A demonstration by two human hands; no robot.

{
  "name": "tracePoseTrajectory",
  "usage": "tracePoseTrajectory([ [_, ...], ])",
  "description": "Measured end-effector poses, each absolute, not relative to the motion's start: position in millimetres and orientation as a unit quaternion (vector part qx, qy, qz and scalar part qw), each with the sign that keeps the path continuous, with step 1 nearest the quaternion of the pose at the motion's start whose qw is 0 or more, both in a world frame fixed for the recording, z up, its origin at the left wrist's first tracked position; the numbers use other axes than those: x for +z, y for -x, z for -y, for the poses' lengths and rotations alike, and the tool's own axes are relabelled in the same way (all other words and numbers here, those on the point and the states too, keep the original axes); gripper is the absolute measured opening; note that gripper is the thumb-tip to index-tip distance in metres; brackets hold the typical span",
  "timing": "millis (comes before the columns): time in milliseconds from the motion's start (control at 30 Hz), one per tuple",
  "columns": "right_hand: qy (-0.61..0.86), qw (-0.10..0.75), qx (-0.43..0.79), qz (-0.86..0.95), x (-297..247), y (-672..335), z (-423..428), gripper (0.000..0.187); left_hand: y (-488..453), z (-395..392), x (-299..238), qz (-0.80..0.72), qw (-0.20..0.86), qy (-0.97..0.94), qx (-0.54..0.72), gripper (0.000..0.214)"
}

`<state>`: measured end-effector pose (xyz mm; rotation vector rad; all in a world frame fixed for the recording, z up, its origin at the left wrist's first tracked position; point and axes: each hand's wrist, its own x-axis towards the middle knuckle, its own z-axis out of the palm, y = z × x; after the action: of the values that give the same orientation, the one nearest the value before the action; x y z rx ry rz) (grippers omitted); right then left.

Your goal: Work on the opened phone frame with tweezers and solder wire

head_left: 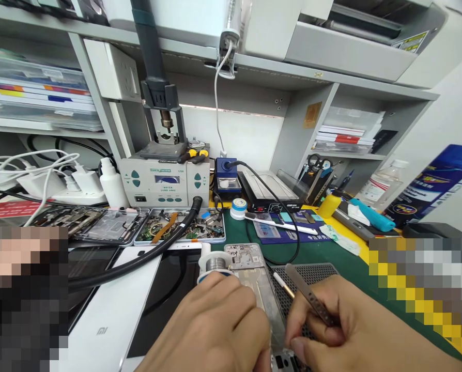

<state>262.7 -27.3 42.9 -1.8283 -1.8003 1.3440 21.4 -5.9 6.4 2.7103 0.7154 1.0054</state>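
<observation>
A solder spool (pixel 215 262) and black hose (pixel 119 272) lie beyond the left fingers (pixel 257 324), grip hidden; the right fingers (pixel 297 313) pinch tweezers (pixel 307 290).

Left hand (pixel 217 320) knuckles-up, right hand (pixel 345 315) curled

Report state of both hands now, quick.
Left hand: seen from the back, grip hidden; can't tell what, if anything, it holds.
Right hand: closed, holding slim grey metal tweezers.
</observation>
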Motion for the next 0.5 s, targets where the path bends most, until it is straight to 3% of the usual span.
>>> tracePoseTrajectory([
  [200, 0.662, 0.097, 0.392, 0.631, 35.9, -268.2, 32.0, 0.008, -23.3, 5.6, 9.0, -0.246, 0.067, -0.909, 0.328, 0.027],
  [500, 0.664, 0.077, 0.386, 0.636, 40.2, -261.9, 30.2, 0.014, -20.0, 5.3, 6.8, -0.217, 0.085, -0.923, 0.305, 0.027],
])
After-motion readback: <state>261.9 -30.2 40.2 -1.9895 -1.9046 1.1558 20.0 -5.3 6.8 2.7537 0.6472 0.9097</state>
